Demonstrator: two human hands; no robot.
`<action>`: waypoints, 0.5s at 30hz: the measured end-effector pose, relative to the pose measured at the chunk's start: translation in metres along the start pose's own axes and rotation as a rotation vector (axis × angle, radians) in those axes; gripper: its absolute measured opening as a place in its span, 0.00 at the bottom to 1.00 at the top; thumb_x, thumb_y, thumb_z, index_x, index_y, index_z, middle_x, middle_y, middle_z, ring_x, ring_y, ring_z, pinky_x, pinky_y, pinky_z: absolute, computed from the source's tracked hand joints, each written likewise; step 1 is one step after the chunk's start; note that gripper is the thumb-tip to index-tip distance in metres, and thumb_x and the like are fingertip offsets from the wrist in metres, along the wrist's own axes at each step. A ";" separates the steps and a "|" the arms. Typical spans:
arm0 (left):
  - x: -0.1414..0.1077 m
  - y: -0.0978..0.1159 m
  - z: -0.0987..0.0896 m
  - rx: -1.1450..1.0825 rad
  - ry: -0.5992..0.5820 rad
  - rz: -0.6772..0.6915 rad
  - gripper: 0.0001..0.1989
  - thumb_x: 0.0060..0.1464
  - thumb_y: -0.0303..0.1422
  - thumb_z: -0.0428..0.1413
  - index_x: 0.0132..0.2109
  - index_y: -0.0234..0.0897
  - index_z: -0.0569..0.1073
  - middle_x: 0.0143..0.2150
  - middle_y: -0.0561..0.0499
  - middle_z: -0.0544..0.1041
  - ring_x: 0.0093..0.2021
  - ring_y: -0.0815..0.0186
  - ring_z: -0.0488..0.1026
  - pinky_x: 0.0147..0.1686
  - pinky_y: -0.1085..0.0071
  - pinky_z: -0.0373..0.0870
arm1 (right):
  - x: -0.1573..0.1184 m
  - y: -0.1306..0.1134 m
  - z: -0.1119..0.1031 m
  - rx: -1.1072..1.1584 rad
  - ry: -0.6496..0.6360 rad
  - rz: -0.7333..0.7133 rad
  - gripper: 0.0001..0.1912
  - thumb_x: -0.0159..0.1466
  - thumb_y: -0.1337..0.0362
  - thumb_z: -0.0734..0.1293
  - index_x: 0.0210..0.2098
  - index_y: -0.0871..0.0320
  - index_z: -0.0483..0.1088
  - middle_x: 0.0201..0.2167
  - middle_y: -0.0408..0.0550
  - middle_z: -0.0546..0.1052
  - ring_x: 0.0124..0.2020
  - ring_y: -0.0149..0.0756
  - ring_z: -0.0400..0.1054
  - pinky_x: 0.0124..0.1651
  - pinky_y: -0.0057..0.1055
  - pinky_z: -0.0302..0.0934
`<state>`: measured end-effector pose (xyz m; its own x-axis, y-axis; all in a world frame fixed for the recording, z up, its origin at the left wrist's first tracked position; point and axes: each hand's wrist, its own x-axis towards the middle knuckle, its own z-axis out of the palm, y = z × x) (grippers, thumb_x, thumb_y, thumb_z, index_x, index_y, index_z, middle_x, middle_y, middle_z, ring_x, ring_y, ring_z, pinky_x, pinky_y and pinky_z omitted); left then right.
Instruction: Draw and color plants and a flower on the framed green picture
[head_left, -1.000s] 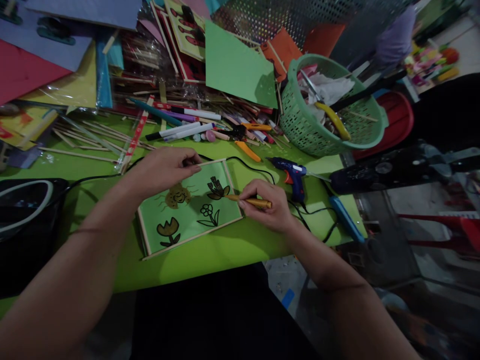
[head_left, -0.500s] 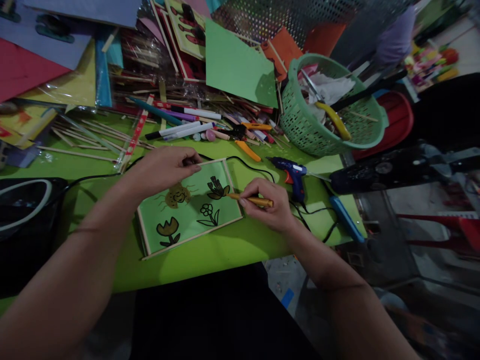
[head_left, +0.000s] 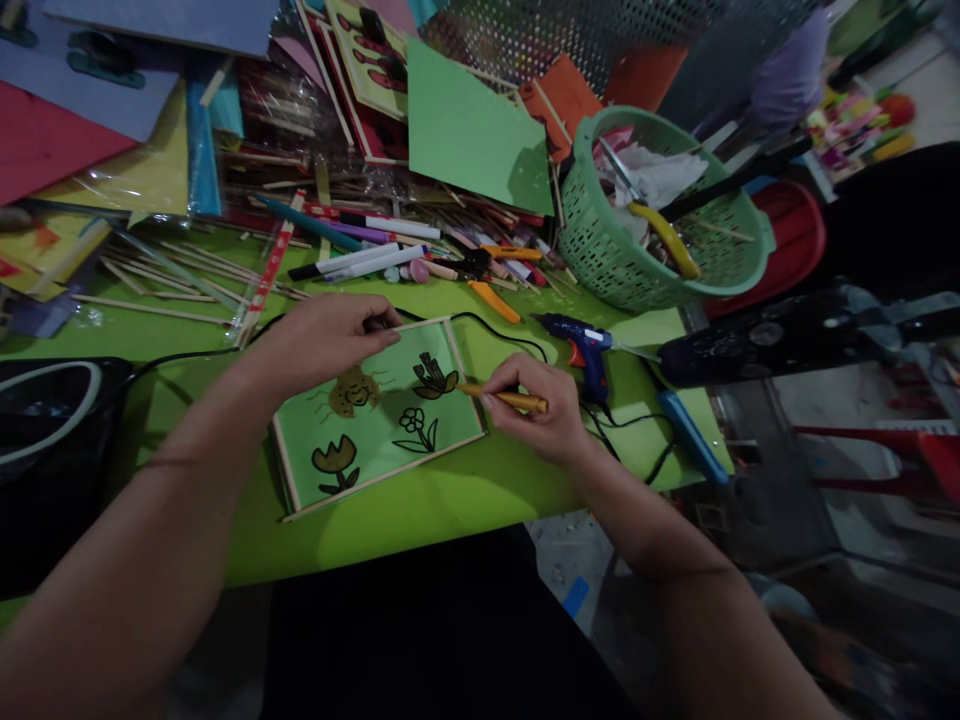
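Note:
A green card picture (head_left: 375, 435) edged with thin wooden sticks lies on the table, bearing black-outlined flowers and a brownish-yellow smiling sun. My right hand (head_left: 538, 408) pinches an ochre marker (head_left: 517, 399), its tip on or just above a leaf of the upper right flower. That leaf is partly coloured. At the picture's top edge, my left hand (head_left: 337, 335) has its fingers curled and pressed against the frame. Its palm covers the upper left corner. The lower left tulip is filled with the same brownish colour, while the lower middle flower shows only outlines.
A blue glue gun (head_left: 585, 350) lies right of the picture, its black cord running behind the frame. Farther back are several markers (head_left: 375, 262), loose wooden sticks (head_left: 165, 270), a green card sheet (head_left: 480, 130) and a green basket (head_left: 622, 250) holding tools.

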<state>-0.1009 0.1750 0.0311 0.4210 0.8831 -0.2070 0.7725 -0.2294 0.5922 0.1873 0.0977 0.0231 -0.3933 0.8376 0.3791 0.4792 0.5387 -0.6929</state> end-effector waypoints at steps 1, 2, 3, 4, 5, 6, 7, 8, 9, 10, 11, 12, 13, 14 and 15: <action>0.000 0.000 0.000 0.000 0.005 0.007 0.19 0.62 0.48 0.53 0.47 0.41 0.80 0.43 0.48 0.85 0.40 0.58 0.78 0.39 0.65 0.66 | 0.000 0.000 0.000 0.004 -0.013 0.000 0.04 0.65 0.67 0.71 0.34 0.52 0.74 0.29 0.42 0.80 0.29 0.34 0.74 0.35 0.32 0.66; 0.000 0.000 0.000 0.001 0.008 0.012 0.19 0.62 0.48 0.53 0.47 0.41 0.80 0.42 0.48 0.85 0.40 0.58 0.78 0.39 0.65 0.66 | 0.000 -0.001 0.000 0.009 -0.020 -0.005 0.04 0.65 0.67 0.71 0.34 0.52 0.74 0.29 0.42 0.81 0.29 0.34 0.73 0.34 0.32 0.66; 0.000 0.001 0.000 0.002 0.010 0.015 0.19 0.62 0.48 0.53 0.47 0.40 0.80 0.42 0.48 0.85 0.40 0.58 0.78 0.39 0.66 0.66 | 0.001 -0.001 0.000 0.014 -0.019 -0.010 0.04 0.65 0.68 0.71 0.34 0.52 0.74 0.29 0.42 0.81 0.29 0.34 0.73 0.35 0.32 0.66; 0.000 0.001 0.000 0.004 0.009 0.013 0.19 0.62 0.48 0.53 0.47 0.40 0.80 0.43 0.48 0.85 0.41 0.58 0.78 0.39 0.66 0.67 | 0.001 -0.001 0.000 0.016 -0.011 -0.014 0.04 0.65 0.68 0.71 0.34 0.52 0.74 0.29 0.42 0.81 0.29 0.33 0.73 0.35 0.32 0.66; 0.000 0.002 0.000 0.006 0.004 0.008 0.19 0.62 0.47 0.53 0.47 0.40 0.81 0.43 0.48 0.85 0.41 0.58 0.78 0.40 0.66 0.67 | 0.001 -0.001 0.000 0.018 0.001 -0.017 0.05 0.65 0.69 0.71 0.33 0.53 0.74 0.29 0.42 0.80 0.29 0.33 0.73 0.35 0.32 0.67; 0.000 0.002 0.000 0.005 -0.002 0.003 0.20 0.62 0.47 0.53 0.48 0.40 0.81 0.43 0.48 0.85 0.41 0.57 0.78 0.40 0.65 0.67 | 0.001 -0.001 0.000 0.019 0.013 -0.022 0.05 0.65 0.69 0.71 0.33 0.53 0.74 0.29 0.42 0.80 0.29 0.34 0.74 0.35 0.32 0.66; 0.000 0.002 0.000 0.003 -0.010 -0.003 0.20 0.62 0.47 0.53 0.48 0.40 0.81 0.43 0.48 0.85 0.41 0.57 0.78 0.41 0.65 0.67 | 0.001 -0.001 0.000 0.020 0.020 -0.029 0.06 0.65 0.70 0.71 0.33 0.53 0.74 0.29 0.42 0.80 0.29 0.34 0.74 0.35 0.32 0.66; 0.000 0.002 0.000 0.000 -0.015 -0.008 0.20 0.62 0.48 0.52 0.48 0.40 0.81 0.43 0.48 0.85 0.42 0.57 0.78 0.41 0.65 0.67 | 0.001 -0.001 0.000 0.022 0.022 -0.037 0.06 0.64 0.70 0.71 0.33 0.53 0.74 0.28 0.41 0.80 0.29 0.34 0.74 0.35 0.31 0.66; 0.000 0.002 0.000 -0.004 -0.017 -0.012 0.20 0.62 0.48 0.52 0.48 0.40 0.81 0.43 0.48 0.84 0.42 0.57 0.78 0.41 0.65 0.67 | 0.001 0.000 0.000 0.023 0.017 -0.043 0.06 0.64 0.70 0.71 0.33 0.53 0.74 0.28 0.41 0.80 0.29 0.33 0.74 0.34 0.31 0.66; 0.000 0.001 0.000 -0.007 -0.016 -0.015 0.20 0.62 0.48 0.53 0.48 0.40 0.81 0.43 0.48 0.84 0.42 0.57 0.78 0.42 0.65 0.67 | 0.001 0.000 0.000 0.024 0.013 -0.050 0.06 0.64 0.70 0.71 0.34 0.53 0.74 0.28 0.41 0.80 0.29 0.33 0.74 0.34 0.31 0.66; 0.000 0.001 0.000 -0.010 -0.012 -0.017 0.20 0.62 0.49 0.53 0.48 0.41 0.81 0.43 0.48 0.84 0.41 0.57 0.77 0.42 0.65 0.67 | 0.001 0.000 0.000 0.023 0.009 -0.052 0.06 0.64 0.70 0.71 0.34 0.53 0.74 0.29 0.41 0.80 0.29 0.33 0.74 0.34 0.31 0.66; 0.000 0.001 0.001 -0.011 -0.007 -0.018 0.20 0.62 0.49 0.53 0.48 0.41 0.80 0.43 0.48 0.84 0.41 0.58 0.77 0.41 0.65 0.67 | 0.001 -0.001 0.000 0.020 0.010 -0.048 0.06 0.64 0.70 0.71 0.34 0.53 0.74 0.29 0.41 0.80 0.29 0.33 0.74 0.34 0.31 0.66; 0.000 0.001 0.001 -0.011 -0.003 -0.016 0.20 0.62 0.49 0.53 0.47 0.41 0.80 0.43 0.48 0.84 0.41 0.58 0.77 0.41 0.65 0.67 | 0.001 -0.001 0.000 0.016 0.014 -0.042 0.05 0.64 0.70 0.70 0.33 0.53 0.74 0.29 0.41 0.80 0.29 0.33 0.73 0.34 0.31 0.66; 0.000 0.001 0.001 -0.010 -0.002 -0.011 0.20 0.62 0.49 0.53 0.47 0.41 0.80 0.42 0.48 0.84 0.40 0.58 0.77 0.41 0.65 0.67 | 0.001 -0.001 0.000 0.010 0.019 -0.033 0.05 0.65 0.70 0.70 0.33 0.53 0.74 0.28 0.41 0.80 0.29 0.33 0.73 0.34 0.32 0.66; 0.000 0.002 0.001 -0.008 -0.001 -0.005 0.19 0.62 0.48 0.52 0.47 0.41 0.80 0.42 0.48 0.84 0.40 0.58 0.77 0.41 0.65 0.67 | 0.001 -0.001 0.000 0.006 0.021 -0.025 0.05 0.65 0.69 0.70 0.33 0.52 0.74 0.28 0.41 0.80 0.29 0.34 0.73 0.34 0.32 0.66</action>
<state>-0.0994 0.1744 0.0316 0.4178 0.8838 -0.2108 0.7706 -0.2218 0.5974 0.1863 0.0981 0.0244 -0.3881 0.8258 0.4092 0.4651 0.5588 -0.6867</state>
